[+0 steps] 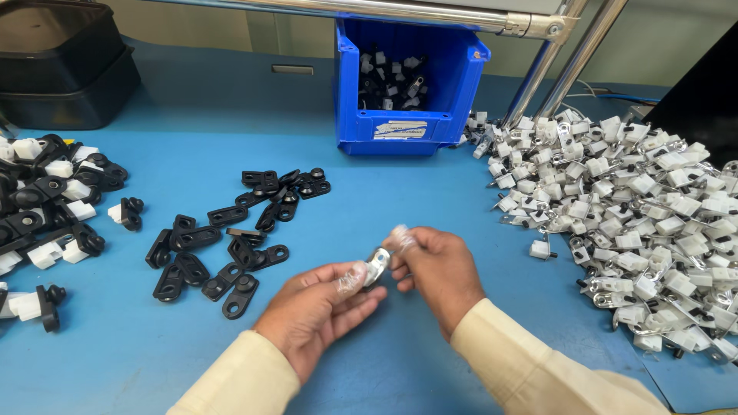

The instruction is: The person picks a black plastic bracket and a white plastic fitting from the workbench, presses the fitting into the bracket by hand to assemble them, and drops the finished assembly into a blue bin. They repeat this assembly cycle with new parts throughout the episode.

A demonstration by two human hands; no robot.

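Holding one small metal clip (377, 263) between them, the left hand (319, 303) and right hand (434, 265) meet near the middle of the blue surface (192, 361); both pinch it with fingertips in thin clear covers, cream sleeves (530, 369) behind.

Head view, further items:
- Loose black plastic brackets (231, 238), scattered just left of the hands.
- Mixed black and white parts (46, 200), heaped at the left edge.
- Large pile of white and metal clips (646, 223), spread along the right side.
- Blue bin (407, 84), far centre, with dark and white parts inside.
- Black trays (61, 61), stacked at the far left corner.
- Metal frame tubes (561, 61), slanting down at the far right.
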